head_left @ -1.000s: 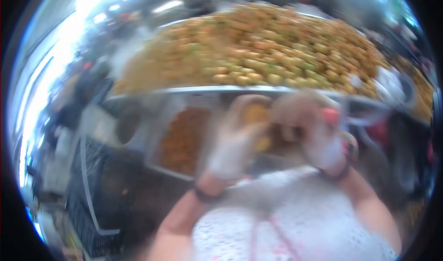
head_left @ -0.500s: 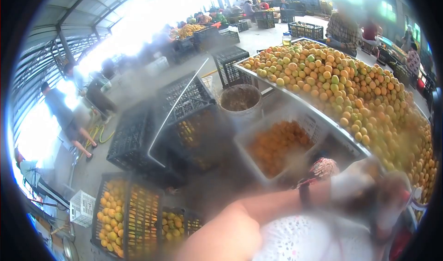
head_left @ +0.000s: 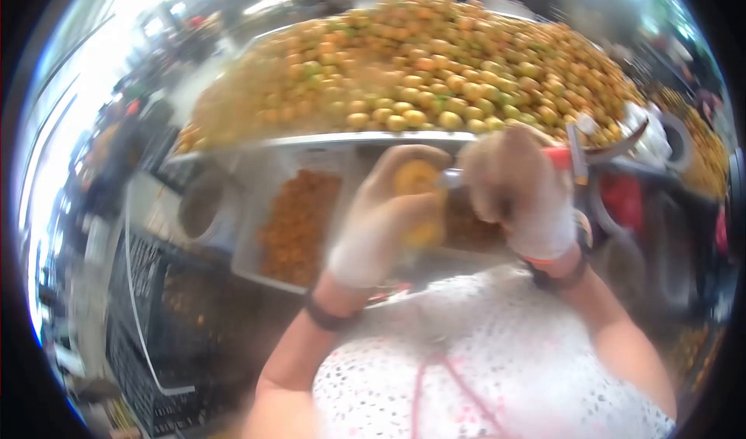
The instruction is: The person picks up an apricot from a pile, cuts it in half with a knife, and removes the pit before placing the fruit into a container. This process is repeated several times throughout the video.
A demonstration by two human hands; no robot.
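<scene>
My left hand (head_left: 388, 214), in a stained whitish glove, is closed around a yellow-orange apricot (head_left: 418, 179). Close beside it, my gloved right hand (head_left: 517, 182) is curled around a red-handled tool (head_left: 558, 158). The red end sticks out on the right of the fist, and a short metal end points left at the apricot. Blur hides the tool's exact shape and whether the metal touches the fruit. Both hands are in front of the metal rim (head_left: 334, 139) of a sorting table heaped with apricots (head_left: 458, 74).
A pale crate (head_left: 241, 256) of orange fruit pieces stands below the table at left, beside a bucket (head_left: 206, 206). Black crates (head_left: 186, 338) are farther left. A white plastic bag (head_left: 649, 136) and a curved, dark strip (head_left: 622, 145) lie at the table's right.
My view has swung right to face the apricot heap. My hands now show in the middle, with an apricot visible in the left and a red-handled tool in the right.
</scene>
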